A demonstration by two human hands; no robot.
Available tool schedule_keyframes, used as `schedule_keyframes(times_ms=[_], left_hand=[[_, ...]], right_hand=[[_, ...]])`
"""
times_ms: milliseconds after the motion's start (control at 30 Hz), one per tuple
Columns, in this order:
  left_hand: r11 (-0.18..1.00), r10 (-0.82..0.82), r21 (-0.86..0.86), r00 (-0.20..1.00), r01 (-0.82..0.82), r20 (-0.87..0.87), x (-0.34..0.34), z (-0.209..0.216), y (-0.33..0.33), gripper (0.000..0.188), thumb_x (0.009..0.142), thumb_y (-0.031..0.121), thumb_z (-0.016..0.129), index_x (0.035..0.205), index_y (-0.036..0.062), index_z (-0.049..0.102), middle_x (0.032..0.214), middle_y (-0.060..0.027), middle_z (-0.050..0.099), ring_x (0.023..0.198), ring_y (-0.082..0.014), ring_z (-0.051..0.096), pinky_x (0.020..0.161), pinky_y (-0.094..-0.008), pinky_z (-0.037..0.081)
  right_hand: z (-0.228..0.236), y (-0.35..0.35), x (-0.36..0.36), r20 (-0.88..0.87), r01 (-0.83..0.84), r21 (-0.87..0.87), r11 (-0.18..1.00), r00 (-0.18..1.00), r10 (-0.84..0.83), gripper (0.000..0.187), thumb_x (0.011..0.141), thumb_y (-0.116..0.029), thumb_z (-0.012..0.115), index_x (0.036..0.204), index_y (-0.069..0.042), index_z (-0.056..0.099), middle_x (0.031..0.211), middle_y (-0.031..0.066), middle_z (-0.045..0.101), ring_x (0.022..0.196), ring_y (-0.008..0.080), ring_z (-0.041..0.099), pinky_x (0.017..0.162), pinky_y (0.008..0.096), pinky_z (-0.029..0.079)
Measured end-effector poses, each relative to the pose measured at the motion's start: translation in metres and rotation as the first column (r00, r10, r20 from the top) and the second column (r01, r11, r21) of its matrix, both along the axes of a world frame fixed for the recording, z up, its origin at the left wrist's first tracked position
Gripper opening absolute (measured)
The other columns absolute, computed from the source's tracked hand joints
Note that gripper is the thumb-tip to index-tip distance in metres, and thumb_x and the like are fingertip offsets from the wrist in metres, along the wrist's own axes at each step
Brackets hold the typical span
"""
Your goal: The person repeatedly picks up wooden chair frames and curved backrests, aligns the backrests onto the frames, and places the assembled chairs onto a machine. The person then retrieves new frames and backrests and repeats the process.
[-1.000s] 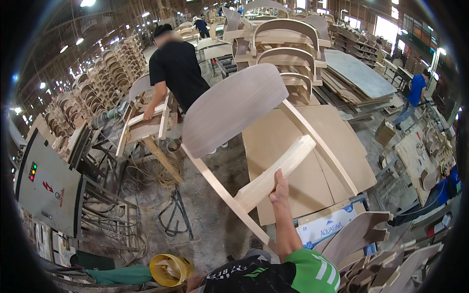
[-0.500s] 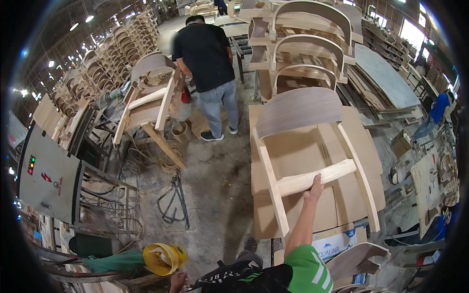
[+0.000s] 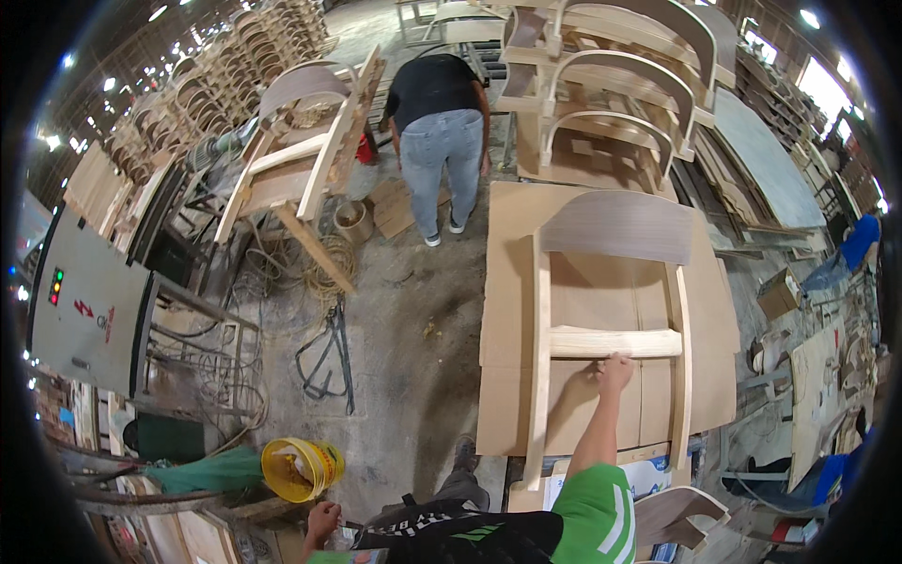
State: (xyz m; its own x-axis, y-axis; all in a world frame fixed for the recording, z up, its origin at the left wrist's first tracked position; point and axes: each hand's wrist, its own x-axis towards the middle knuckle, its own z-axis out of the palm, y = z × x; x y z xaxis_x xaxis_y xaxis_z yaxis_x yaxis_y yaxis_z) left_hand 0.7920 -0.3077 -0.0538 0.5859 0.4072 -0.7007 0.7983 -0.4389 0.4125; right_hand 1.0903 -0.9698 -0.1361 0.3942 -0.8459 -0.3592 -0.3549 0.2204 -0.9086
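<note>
A wooden chair frame (image 3: 615, 230), with a curved brownish backrest, two pale side pieces and a pale crossbar (image 3: 615, 342), lies on cardboard sheets (image 3: 515, 395) to my right. My right hand (image 3: 615, 374) is at the near edge of the crossbar, its fingers curled in. They are not seen wrapped round the bar, and whatever they may hold is hidden. Low on the left, my left hand (image 3: 322, 520) is closed near a yellow bucket (image 3: 305, 470). I cannot make out anything inside it.
Another chair frame (image 3: 303, 86) rests on a stand at the far left. A person (image 3: 440, 122) in a black shirt bends over ahead. Stacked chair frames (image 3: 625, 70) rise beyond the cardboard. A grey electrical cabinet (image 3: 85, 301) stands left, near coiled hoses (image 3: 329, 268) on the floor.
The chair frame has turned from slanted to nearly straight. My right hand has moved from gripping the crossbar to its near edge. The person ahead has stepped right and bent lower.
</note>
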Motion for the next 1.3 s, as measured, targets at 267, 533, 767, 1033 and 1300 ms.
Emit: schedule_keyframes(times_ms=[267, 533, 767, 1033, 1300], left_hand=[[0.977, 0.054, -0.209, 0.998, -0.049, 0.018, -0.028, -0.026, -0.011, 0.047, 0.092, 0.039, 0.067, 0.119, 0.0013, 0.072, 0.086, -0.0137, 0.077, 0.075, -0.0228, 0.075, 0.070, -0.0363, 0.059], [0.945, 0.326, -0.052, 0.927, -0.322, 0.187, -0.166, -0.041, 0.015, 0.055, 0.092, 0.053, 0.065, 0.123, 0.0089, 0.072, 0.100, -0.0135, 0.078, 0.094, -0.0291, 0.075, 0.087, -0.0402, 0.057], [0.604, 0.727, 0.086, 0.592, -0.792, 0.347, -0.386, -0.033, 0.007, 0.045, 0.091, 0.045, 0.063, 0.116, 0.0101, 0.076, 0.111, -0.0198, 0.076, 0.107, -0.0384, 0.071, 0.095, -0.0477, 0.054], [-0.332, 0.818, 0.024, -0.275, -0.943, 0.505, -0.600, -0.027, -0.087, 0.043, 0.091, 0.043, 0.066, 0.111, 0.0056, 0.076, 0.109, -0.0228, 0.075, 0.102, -0.0397, 0.072, 0.090, -0.0475, 0.055], [-0.735, 0.434, -0.288, -0.752, -0.614, 0.496, -0.644, -0.030, -0.160, 0.036, 0.094, 0.035, 0.070, 0.111, 0.0029, 0.074, 0.096, -0.0120, 0.076, 0.087, -0.0206, 0.071, 0.078, -0.0353, 0.056]], right_hand=[[0.023, 0.088, -0.047, 0.247, -0.328, 0.057, 0.943, 0.920, 0.305, 0.012, 0.103, -0.017, 0.060, 0.102, -0.007, 0.054, 0.078, 0.0047, 0.058, 0.059, 0.0124, 0.054, 0.046, 0.0251, 0.043], [0.030, 0.378, -0.153, 0.177, -0.959, 0.225, 0.172, 0.214, 0.961, 0.016, 0.103, -0.020, 0.063, 0.105, -0.005, 0.059, 0.084, 0.0064, 0.064, 0.064, 0.0144, 0.062, 0.054, 0.0298, 0.050], [0.048, 0.552, -0.313, -0.014, -0.678, 0.242, -0.694, -0.718, 0.696, 0.022, 0.103, -0.022, 0.065, 0.115, -0.004, 0.060, 0.091, 0.0085, 0.066, 0.067, 0.0139, 0.064, 0.052, 0.0282, 0.050], [0.032, 0.729, -0.491, -0.186, 0.004, 0.095, -0.995, -0.982, -0.022, 0.018, 0.101, -0.021, 0.065, 0.111, -0.007, 0.061, 0.087, 0.0072, 0.068, 0.067, 0.0149, 0.066, 0.054, 0.0282, 0.051], [0.038, 0.805, -0.697, -0.130, 0.465, 0.000, -0.885, -0.878, -0.461, 0.015, 0.099, -0.018, 0.066, 0.106, -0.006, 0.063, 0.086, 0.0054, 0.067, 0.069, 0.0140, 0.064, 0.057, 0.0284, 0.051]])
